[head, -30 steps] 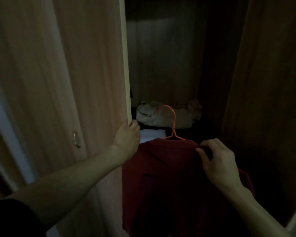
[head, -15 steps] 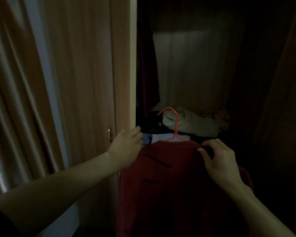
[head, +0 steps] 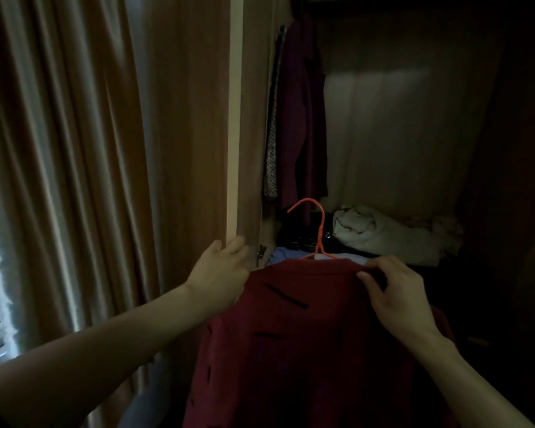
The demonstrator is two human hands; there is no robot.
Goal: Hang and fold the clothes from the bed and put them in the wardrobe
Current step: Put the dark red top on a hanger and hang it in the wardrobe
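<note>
Since a second ago the door edge has slid further left across your view and your head has tipped up, so more of the wardrobe's inside now shows; your hands sit on the shirt and the door much as they did.

The red shirt (head: 306,335) hangs on the orange hanger (head: 320,233), and you hold it up in front of the open wardrobe, not yet on any rail. The hook pokes up free just above and left of your right hand (head: 397,295), catching on nothing. That hand's fingers curl over the shirt's shoulder, thumb pinching the fabric near the collar. Your left hand (head: 221,273) is at the shirt's other shoulder, its fingers wrapped round the edge of the wardrobe door (head: 235,118), which it holds open.

Beyond your right hand, a pale bundle of cloth (head: 383,236) lies on the wardrobe floor or shelf, with darker items beside it. Above and between your hands, a dark maroon garment (head: 303,118) and a patterned strip (head: 271,156) already hang at the left of the space. The rail itself is out of sight above the frame's top. To the left of your left hand falls a curtain (head: 59,180).

So by my reading, this shirt is hangered and brought to the wardrobe, and one or two pieces seem already hung. What is left for it is lifting the hook onto the rail. The bed is not in view, so I cannot say how many clothes remain there.
</note>
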